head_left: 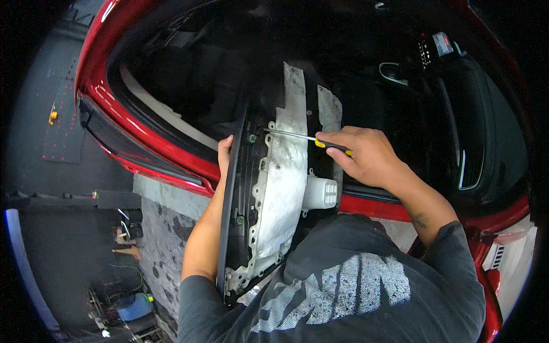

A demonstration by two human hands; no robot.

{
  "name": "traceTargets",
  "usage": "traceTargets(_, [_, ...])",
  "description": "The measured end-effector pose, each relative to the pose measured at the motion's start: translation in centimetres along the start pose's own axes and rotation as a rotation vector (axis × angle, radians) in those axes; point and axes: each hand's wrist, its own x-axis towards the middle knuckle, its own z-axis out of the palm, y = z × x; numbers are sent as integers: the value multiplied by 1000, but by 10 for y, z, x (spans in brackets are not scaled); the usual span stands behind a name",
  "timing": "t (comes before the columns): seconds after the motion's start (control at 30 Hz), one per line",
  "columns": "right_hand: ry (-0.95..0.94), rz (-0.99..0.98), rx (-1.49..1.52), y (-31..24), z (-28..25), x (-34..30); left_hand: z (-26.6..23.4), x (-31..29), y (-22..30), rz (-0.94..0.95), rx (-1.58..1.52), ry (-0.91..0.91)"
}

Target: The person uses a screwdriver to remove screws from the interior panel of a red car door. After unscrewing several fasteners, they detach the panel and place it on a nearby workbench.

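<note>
Closest to my lens is the printed dark T-shirt, and beyond it the black panel, lying slightly left of the torso, its long axis running away from the body. My left hand is at the panel's left edge, mostly hidden behind it; from here I cannot tell whether that grip is closed.

On the other side, my right hand has its fingers wrapped round the yellow-and-black handle of a screwdriver. What I watch is the crossing: the shaft points left from that grip, roughly square to the panel's length, passing over the white sheet. Its tip sits just beside a green clip, nearer my left hand than my right. Whether the tip touches anything, I can't tell. The white box stands on the panel's right side.

Beyond lie the red car frame and the dark interior.
</note>
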Motion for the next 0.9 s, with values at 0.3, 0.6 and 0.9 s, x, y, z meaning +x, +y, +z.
traceTargets(0.3, [31,-27,22,4,5,-7,12,-2,1,74,27,82])
traceTargets(0.6, [-13,-46,8,-1,5,-2,41,-7,-1,8,-18,81])
traceTargets(0.9, [-21,-32,70,-4,32,-13,-42,13,-12,-42,-48,74])
